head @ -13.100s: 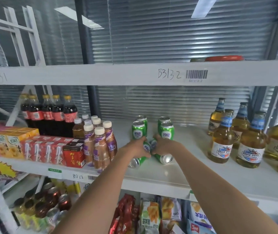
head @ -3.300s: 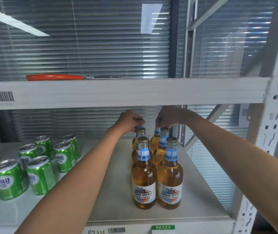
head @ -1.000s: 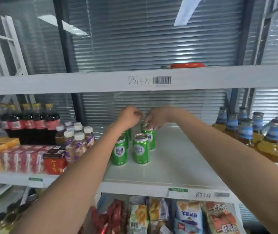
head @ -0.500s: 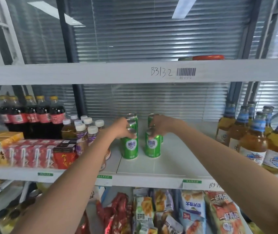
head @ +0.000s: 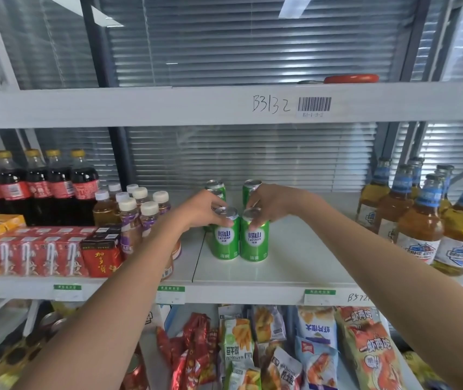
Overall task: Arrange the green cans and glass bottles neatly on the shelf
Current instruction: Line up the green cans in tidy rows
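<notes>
Several green cans stand in two close columns at the middle of the white shelf (head: 295, 263). My left hand (head: 200, 211) grips the top rim of the front left green can (head: 226, 239). My right hand (head: 271, 202) holds the top of the front right green can (head: 254, 240). The two front cans stand upright and touch side by side. Two rear cans (head: 216, 187) show behind my hands; those in between are hidden. Glass bottles (head: 422, 223) of amber drink with blue neck labels stand grouped at the shelf's right end.
Left of the cans are small white-capped bottles (head: 137, 212), dark cola bottles (head: 38, 187) and red drink cartons (head: 38, 254). An upper shelf (head: 168, 105) hangs above, with an orange-handled tool (head: 351, 78) on it. Snack bags (head: 281, 347) fill the shelf below.
My hands have come forward from the cans further back to the tops of the front pair. The front two cans now stand tighter together.
</notes>
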